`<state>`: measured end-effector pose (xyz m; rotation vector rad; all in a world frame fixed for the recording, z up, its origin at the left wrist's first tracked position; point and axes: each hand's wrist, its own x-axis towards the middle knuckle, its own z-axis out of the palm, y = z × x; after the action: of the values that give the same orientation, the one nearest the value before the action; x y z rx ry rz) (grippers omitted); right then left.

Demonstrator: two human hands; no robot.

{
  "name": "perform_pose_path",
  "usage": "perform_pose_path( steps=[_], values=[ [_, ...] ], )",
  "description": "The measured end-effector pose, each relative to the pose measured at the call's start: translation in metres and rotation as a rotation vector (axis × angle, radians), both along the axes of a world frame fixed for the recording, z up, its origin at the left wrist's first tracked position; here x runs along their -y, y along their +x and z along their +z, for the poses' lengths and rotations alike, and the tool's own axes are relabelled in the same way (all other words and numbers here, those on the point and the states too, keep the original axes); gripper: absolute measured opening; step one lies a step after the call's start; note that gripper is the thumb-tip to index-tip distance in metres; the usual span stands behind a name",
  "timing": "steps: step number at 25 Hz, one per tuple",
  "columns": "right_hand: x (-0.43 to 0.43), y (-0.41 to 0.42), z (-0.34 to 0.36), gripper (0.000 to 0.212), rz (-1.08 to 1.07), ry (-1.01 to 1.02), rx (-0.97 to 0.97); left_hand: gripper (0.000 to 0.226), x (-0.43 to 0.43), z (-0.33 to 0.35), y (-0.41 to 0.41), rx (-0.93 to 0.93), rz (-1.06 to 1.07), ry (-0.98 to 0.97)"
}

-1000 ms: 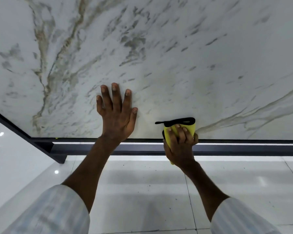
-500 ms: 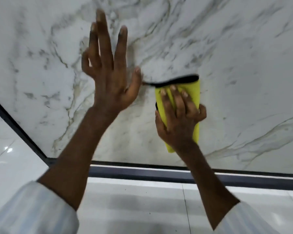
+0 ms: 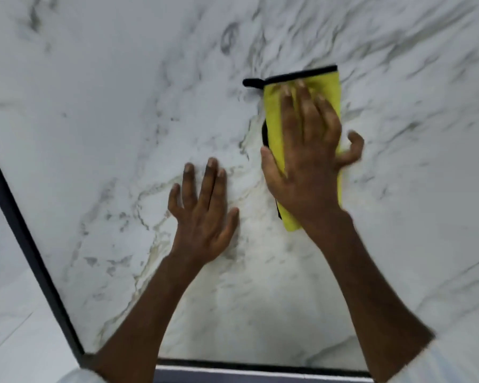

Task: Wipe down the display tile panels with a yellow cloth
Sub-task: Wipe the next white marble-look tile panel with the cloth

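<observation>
Marble-veined white tile panel (image 3: pixel 122 120) fills the view, with a dark frame (image 3: pixel 25 230) along its left edge. Your left hand (image 3: pixel 202 217) lies flat on the panel, fingers straight and spread, holding nothing. Just to its right, the black-trimmed yellow cloth (image 3: pixel 273 125) sits folded against the panel under your right hand (image 3: pixel 307 161), whose straight fingers press it flat. You appear to be mid-wipe. The next stroke likely needs even pressure across unwiped marble.

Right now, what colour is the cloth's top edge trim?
Black trim on the yellow cloth; head view.
</observation>
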<state>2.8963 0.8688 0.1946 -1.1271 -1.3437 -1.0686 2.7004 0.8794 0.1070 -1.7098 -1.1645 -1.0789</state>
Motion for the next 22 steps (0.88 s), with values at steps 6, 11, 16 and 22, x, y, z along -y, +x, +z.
perform_pose_path(
  steps=[6,11,16,22],
  values=[
    [-0.014,0.015,-0.066,0.081,-0.087,-0.006,0.146,0.068,-0.012,0.066,0.023,-0.022,0.003,0.117],
    [-0.014,-0.001,0.053,0.078,-0.022,0.059,0.145,0.066,-0.017,0.059,0.021,-0.032,0.012,0.117],
    [-0.011,-0.003,0.107,0.077,-0.047,0.044,0.1,0.066,-0.003,0.069,0.019,-0.004,-0.088,0.108],
    [-0.004,0.017,-0.026,0.081,-0.085,-0.022,0.081,0.067,-0.013,0.149,0.022,-0.004,-0.016,0.165]
  ],
)
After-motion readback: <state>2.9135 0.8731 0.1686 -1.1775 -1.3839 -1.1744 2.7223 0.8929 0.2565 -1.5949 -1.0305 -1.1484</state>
